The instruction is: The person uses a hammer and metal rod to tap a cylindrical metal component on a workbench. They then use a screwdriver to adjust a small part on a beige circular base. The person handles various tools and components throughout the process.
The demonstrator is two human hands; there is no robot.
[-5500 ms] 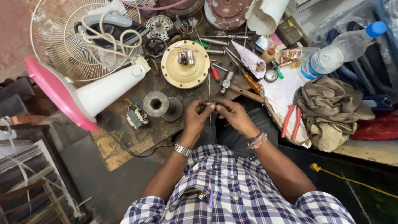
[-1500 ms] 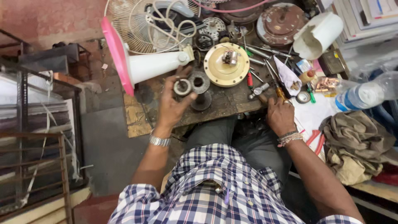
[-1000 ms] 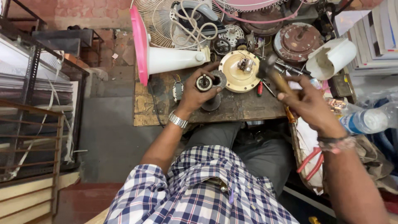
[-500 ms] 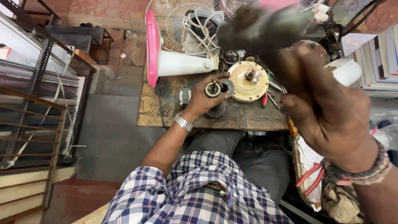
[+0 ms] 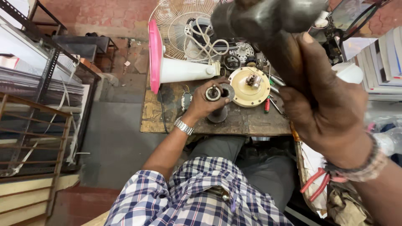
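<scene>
My left hand (image 5: 206,104) clenched the rotor (image 5: 213,93), steadying it upright on the worktop (image 5: 247,121); my right hand (image 5: 326,113) gripped a raised hammer (image 5: 268,19).

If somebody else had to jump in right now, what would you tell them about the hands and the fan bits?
Left hand: holds a small round motor part upright on the wooden bench.
Right hand: raised close to the camera, gripping a hammer by its handle.
Nearby: cream round motor cover just right of the part; white fan stand with pink base lying on its side; fan guard behind; red pliers at right.
Done: fan is apart.
Left: the part sits unstruck.
</scene>
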